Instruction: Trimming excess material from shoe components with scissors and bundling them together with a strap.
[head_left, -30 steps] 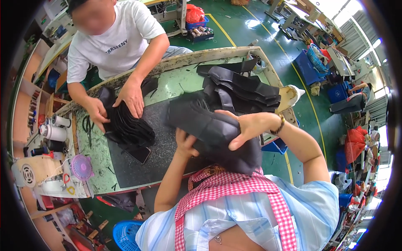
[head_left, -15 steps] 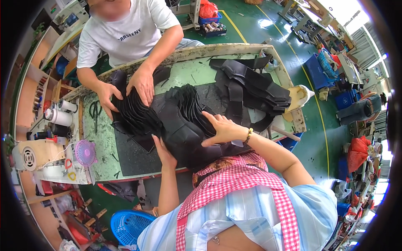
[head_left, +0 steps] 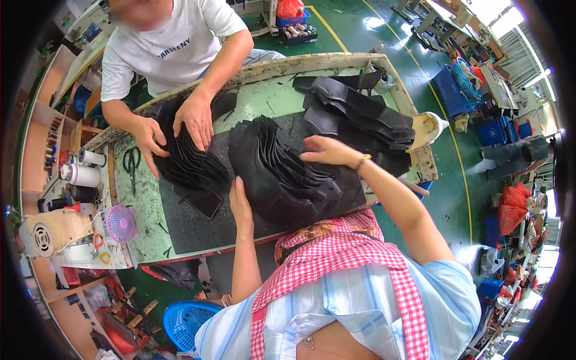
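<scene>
In front of me a fanned stack of black, leather-like cut pieces (head_left: 270, 174) lies on the dark mat, its many edges showing toward the far right. My left hand (head_left: 241, 207) rests against the stack's near left side, fingers straight and held upward. At its right side is my right hand (head_left: 329, 151), slightly blurred, with fingers stretched toward the upper edges; whether the tips touch is unclear. Both hands are open. Across the table, a co-worker's two hands (head_left: 193, 123) lie on another fanned stack of black pieces (head_left: 195, 165).
More black pieces (head_left: 360, 114) are heaped at the table's far right, within its raised wooden rim (head_left: 288, 65). Black scissors (head_left: 131, 163) lie at the left, beside a purple fan (head_left: 122, 224). A dark flat rectangle (head_left: 206, 204) sits below the co-worker's stack. A blue basket (head_left: 187, 321) stands below.
My right hand has moved from over the stack's near part to its far right side. The stack now lies farther from me, more fanned. My left hand has shifted slightly up and right.
</scene>
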Tool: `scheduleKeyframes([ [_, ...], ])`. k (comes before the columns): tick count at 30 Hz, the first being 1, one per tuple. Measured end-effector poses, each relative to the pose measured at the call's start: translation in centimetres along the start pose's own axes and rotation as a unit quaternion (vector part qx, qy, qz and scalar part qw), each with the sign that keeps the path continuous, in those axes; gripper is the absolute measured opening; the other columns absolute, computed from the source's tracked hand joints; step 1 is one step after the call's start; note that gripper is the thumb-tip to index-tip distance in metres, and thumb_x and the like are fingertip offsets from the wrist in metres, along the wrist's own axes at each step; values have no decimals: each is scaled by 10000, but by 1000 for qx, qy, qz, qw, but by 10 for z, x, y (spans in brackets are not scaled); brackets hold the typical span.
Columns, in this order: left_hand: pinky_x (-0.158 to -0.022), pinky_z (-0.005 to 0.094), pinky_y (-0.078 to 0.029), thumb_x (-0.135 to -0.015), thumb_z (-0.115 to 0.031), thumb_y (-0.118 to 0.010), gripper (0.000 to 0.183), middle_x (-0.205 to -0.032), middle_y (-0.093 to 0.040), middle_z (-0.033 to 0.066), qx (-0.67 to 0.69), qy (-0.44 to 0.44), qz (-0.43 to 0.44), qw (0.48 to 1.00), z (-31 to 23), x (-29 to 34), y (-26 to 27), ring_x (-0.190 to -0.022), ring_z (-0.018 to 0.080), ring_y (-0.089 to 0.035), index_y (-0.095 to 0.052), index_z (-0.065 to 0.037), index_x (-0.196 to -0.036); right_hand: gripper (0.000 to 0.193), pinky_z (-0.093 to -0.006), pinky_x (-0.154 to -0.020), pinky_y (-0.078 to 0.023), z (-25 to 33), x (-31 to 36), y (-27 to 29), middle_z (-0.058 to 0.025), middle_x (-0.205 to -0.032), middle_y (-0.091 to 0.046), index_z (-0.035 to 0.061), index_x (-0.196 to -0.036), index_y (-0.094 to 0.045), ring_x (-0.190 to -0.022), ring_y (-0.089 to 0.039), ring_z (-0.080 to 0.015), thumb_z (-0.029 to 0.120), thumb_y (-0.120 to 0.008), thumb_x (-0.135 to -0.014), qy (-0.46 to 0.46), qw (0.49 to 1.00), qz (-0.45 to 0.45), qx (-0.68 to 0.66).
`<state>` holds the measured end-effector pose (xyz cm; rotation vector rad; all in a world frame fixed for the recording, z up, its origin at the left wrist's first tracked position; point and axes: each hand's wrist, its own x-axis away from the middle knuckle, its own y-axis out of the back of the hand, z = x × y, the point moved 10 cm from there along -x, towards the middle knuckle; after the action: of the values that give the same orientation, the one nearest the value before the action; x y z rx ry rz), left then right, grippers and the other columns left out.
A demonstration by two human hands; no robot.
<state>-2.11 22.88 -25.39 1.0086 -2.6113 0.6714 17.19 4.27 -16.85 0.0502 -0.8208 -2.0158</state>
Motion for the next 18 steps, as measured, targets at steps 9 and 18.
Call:
scheduleKeyframes([
  [9, -993, 324, -329, -837, -239, -596, 553, -1263, -481, 100, 196, 13, 69, 978, -14, 44, -6, -1161, 204, -459, -383, -42, -1308, 607, -422, -710, -472, 82, 8, -61, -258, -866, -592, -58, -918, -424, -822, -594, -403, 440, -699, -706, 55, 988, 11, 142],
  [18, -1006, 323, -314, -784, -318, -695, 779, -1273, -448, 179, -126, -23, -7, 992, -48, 21, 6, -1178, 246, -432, -295, 19, -1361, 999, -310, -1021, -319, -9, 17, -62, -300, -1253, -453, -185, -1281, -281, -1218, -429, -300, 561, -653, -730, -137, 971, -64, -184],
])
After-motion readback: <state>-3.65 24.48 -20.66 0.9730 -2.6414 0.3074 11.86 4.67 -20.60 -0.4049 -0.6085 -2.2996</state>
